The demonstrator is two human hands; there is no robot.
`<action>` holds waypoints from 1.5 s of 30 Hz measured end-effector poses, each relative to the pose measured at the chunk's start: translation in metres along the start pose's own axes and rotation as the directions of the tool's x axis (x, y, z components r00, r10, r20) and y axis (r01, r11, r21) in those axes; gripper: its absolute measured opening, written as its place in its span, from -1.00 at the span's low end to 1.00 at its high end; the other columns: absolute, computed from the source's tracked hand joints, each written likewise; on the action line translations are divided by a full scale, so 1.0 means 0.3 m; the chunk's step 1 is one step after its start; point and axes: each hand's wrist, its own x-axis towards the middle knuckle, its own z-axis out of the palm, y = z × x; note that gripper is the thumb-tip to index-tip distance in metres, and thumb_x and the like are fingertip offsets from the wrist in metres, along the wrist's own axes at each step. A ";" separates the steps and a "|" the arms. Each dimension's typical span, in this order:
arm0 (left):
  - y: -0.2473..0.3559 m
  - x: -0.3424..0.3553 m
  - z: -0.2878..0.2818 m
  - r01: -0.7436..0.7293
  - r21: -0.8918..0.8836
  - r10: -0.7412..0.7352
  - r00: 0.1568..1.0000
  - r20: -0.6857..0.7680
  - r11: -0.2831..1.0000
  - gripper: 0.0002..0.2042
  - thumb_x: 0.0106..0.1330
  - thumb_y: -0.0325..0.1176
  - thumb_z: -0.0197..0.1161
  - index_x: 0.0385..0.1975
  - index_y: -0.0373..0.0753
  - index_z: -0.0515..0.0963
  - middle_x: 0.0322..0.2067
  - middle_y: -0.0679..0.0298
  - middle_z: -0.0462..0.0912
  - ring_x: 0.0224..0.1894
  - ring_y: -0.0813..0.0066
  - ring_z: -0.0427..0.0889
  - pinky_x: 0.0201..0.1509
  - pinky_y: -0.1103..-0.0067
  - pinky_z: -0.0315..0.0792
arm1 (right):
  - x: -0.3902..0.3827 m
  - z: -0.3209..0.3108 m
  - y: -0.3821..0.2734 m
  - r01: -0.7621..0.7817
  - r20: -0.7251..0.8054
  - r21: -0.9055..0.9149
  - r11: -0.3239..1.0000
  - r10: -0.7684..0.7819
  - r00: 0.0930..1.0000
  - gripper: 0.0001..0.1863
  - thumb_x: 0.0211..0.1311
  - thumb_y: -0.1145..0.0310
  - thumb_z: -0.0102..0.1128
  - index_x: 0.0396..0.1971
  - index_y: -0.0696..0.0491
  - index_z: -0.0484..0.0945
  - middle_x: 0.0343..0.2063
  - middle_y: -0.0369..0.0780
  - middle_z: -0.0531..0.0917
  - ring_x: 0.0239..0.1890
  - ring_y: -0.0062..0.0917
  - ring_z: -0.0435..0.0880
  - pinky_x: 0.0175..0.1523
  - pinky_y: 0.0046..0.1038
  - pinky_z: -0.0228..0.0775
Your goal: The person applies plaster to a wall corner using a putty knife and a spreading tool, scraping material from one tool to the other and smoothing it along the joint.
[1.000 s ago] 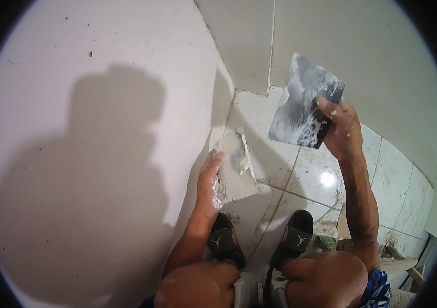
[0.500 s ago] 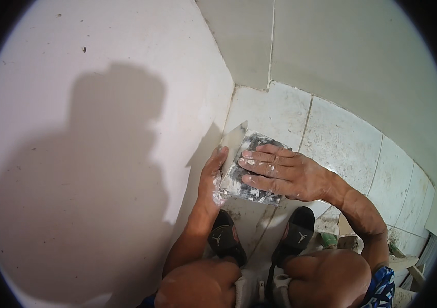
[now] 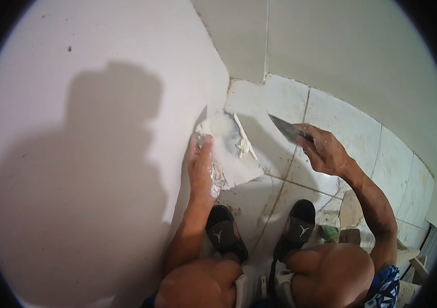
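Head view: nearest are the person's bare knees (image 3: 331,272), with dark slide sandals (image 3: 299,226) beyond them on the floor. The left hand (image 3: 200,164) grips a paste-smeared spreader plate (image 3: 234,167) by its left edge, thumb on top; the plate extends rightward from that hand, between the two hands, with a thick ridge of whitish paste (image 3: 242,146) near its right edge. The right hand (image 3: 326,151) grasps a dark flat spreader (image 3: 283,128), tilted nearly edge-on, its tip pointing up-left, apart from the plate. Farther off lie dirty white floor tiles (image 3: 334,120) and a pale wall (image 3: 177,77).
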 end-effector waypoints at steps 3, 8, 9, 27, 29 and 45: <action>-0.015 0.009 0.012 -0.137 0.210 0.139 0.990 0.009 0.968 -0.60 0.49 -0.30 0.05 0.17 -0.44 0.29 -0.10 0.20 0.54 -0.12 0.55 0.51 -0.04 0.59 0.44 | -0.035 0.010 -0.040 -0.010 -0.107 0.084 0.996 0.019 0.994 -0.73 0.31 0.44 0.06 -0.06 0.26 0.40 -0.48 -0.01 0.63 -0.48 -0.11 0.65 -0.33 -0.24 0.49; -0.013 -0.013 0.065 -0.367 0.454 0.374 0.924 0.078 0.812 -0.66 0.49 -0.31 0.03 0.06 -0.47 0.32 -0.08 0.14 0.48 -0.06 0.50 0.47 0.06 0.58 0.36 | -0.066 0.074 -0.126 -0.129 -0.078 0.368 0.921 0.169 0.983 -0.75 0.35 0.38 0.03 -0.15 0.29 0.42 -0.58 -0.05 0.61 -0.51 -0.23 0.66 -0.36 -0.30 0.46; -0.017 -0.019 0.076 -0.415 0.479 0.427 0.900 0.091 0.774 -0.68 0.50 -0.32 0.00 0.03 -0.48 0.31 -0.08 0.12 0.47 -0.07 0.47 0.47 0.06 0.57 0.36 | -0.078 0.102 -0.120 -0.175 -0.046 0.451 0.875 0.218 0.975 -0.72 0.35 0.37 0.03 -0.14 0.31 0.40 -0.59 -0.03 0.61 -0.51 -0.21 0.66 -0.35 -0.29 0.47; -0.125 -0.045 0.015 -0.733 0.628 0.653 0.613 0.445 0.261 -0.66 0.37 -0.54 0.12 0.09 -0.52 0.30 -0.21 -0.12 0.62 -0.26 0.09 0.70 -0.23 0.41 0.57 | 0.029 0.301 -0.133 -0.075 -0.215 0.549 0.833 0.227 0.950 -0.66 0.31 0.36 0.02 -0.21 0.41 0.31 -0.60 0.17 0.53 -0.52 0.08 0.58 -0.38 -0.10 0.41; -0.121 -0.046 0.014 -0.734 0.639 0.638 0.610 0.470 0.231 -0.66 0.37 -0.55 0.13 0.09 -0.51 0.32 -0.21 -0.12 0.63 -0.26 0.08 0.70 -0.22 0.40 0.57 | 0.048 0.308 -0.127 0.018 -0.299 0.473 0.881 0.142 0.944 -0.69 0.31 0.38 0.01 -0.22 0.39 0.32 -0.61 0.16 0.53 -0.52 0.05 0.59 -0.40 -0.12 0.41; -0.099 -0.041 -0.035 -0.552 0.774 0.349 0.824 0.447 0.311 -0.69 0.42 -0.48 0.05 0.09 -0.50 0.39 -0.26 -0.20 0.63 -0.29 -0.10 0.67 -0.25 0.28 0.53 | 0.156 0.218 -0.041 -0.133 -0.106 0.765 0.630 0.327 0.939 -0.73 0.41 0.32 0.03 -0.07 0.19 0.51 -0.41 -0.39 0.56 -0.42 -0.72 0.46 -0.29 -0.57 0.39</action>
